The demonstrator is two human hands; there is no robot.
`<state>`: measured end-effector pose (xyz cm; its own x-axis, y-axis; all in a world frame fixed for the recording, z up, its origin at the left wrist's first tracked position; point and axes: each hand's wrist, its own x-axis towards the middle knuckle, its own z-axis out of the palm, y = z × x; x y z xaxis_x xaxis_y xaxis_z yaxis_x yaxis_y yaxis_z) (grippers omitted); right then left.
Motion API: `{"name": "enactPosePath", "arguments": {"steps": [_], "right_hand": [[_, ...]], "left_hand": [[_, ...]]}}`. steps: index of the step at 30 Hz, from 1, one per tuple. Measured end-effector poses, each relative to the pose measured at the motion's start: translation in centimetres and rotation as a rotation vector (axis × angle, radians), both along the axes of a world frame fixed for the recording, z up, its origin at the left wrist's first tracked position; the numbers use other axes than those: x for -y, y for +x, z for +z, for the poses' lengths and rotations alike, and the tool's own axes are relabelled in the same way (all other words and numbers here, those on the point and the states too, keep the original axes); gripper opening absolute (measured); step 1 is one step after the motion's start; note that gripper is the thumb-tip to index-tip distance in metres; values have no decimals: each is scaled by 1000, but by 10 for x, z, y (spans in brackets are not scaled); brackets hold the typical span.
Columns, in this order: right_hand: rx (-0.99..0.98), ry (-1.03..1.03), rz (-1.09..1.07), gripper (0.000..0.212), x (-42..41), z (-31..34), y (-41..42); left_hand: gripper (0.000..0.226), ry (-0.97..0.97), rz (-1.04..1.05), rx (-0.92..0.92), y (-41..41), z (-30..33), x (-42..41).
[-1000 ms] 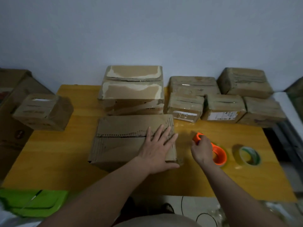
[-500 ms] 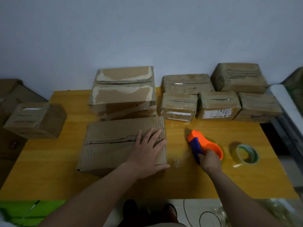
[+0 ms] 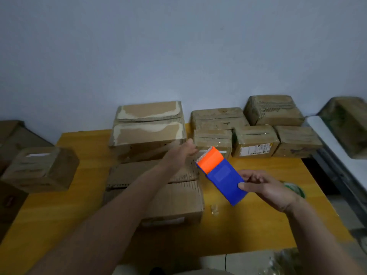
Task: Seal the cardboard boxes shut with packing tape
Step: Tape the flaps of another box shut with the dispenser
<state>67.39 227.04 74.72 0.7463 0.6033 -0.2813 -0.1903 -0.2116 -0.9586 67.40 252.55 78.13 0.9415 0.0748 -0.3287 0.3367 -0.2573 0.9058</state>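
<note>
Right hand (image 3: 266, 190) holds the tape dispenser (image 3: 220, 175) up over the bench (image 3: 258, 221); left hand (image 3: 183, 153) reaches out past the front box (image 3: 156, 195).

The right hand's fingers pinch the dispenser's blue end, with its orange toothed end tilted up toward the left hand, whose fingers are loosely spread and holding nothing (whether they touch the tape end can't be told). The front box sits low centre on the bench, flaps down, seam untaped as far as visible. The big box (image 3: 149, 130) is just behind it, nearly touching. Taped small boxes (image 3: 256, 139) are packed along the back edge on the right. Another box (image 3: 41, 169) overhangs the left edge. A tape roll (image 3: 296, 190) is partly hidden behind the right hand. There is open bench in the front right corner and front left. No box contents are visible.
</note>
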Motion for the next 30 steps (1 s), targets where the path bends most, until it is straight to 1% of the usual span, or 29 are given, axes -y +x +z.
{"name": "enactPosePath", "arguments": {"steps": [1, 3, 5, 8, 12, 14, 16, 17, 21, 25, 26, 28, 30], "right_hand": [[8, -12, 18, 40, -2, 5, 1], [22, -37, 30, 44, -6, 13, 1], [32, -55, 36, 47, -9, 17, 1], [33, -83, 1, 53, -16, 22, -1], [16, -95, -32, 35, -29, 30, -2], [2, -92, -45, 27, -35, 37, -2], [14, -102, -41, 24, -41, 45, -1], [24, -122, -29, 27, -45, 48, -1], [66, -208, 44, 47, -66, 59, -2], [126, -213, 6, 38, -92, 69, -7], [145, -227, 5, 38, -97, 71, -7], [160, -244, 12, 46, -102, 74, -8], [158, -266, 32, 48, -101, 75, -8]], "left_hand": [[50, -82, -4, -32, 3, 4, -3], [50, -188, 12, -79, 3, 9, -7], [45, -218, 48, -129, 0, 11, -11], [43, -243, 10, -193, -4, 7, -20], [38, -422, 1, -273, -13, 3, -32], [34, -451, 6, -273, -17, 2, -32], [29, -449, 42, -245, -18, 1, -32], [29, -440, 65, -222, -17, 0, -33], [26, -359, 233, -103, -16, -1, -41], [22, -237, 334, -40, -19, -8, -59], [18, -220, 348, -30, -21, -9, -61], [11, -201, 382, -2, -27, -9, -69], [10, -172, 421, 9, -37, -6, -79]]}}
